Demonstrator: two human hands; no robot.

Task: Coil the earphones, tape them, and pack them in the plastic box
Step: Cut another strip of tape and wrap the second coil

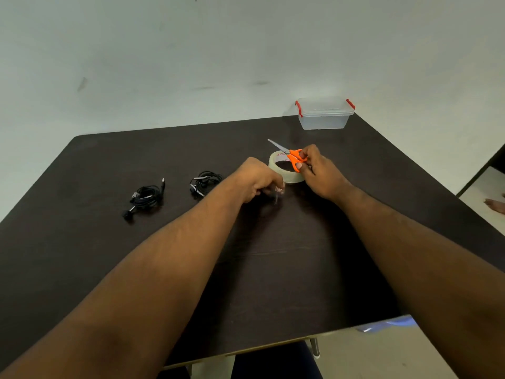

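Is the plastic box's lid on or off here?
On: the lid sits flat on the plastic box, red clips at both ends.

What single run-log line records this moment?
left hand: pinches tape piece | right hand: holds scissors | tape roll: on table | earphones: two coiled | plastic box: closed

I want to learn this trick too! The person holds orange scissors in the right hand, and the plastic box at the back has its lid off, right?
Not quite. The head view shows the plastic box with its lid on, red clips at both ends. The rest is right: the right hand holds the orange scissors.
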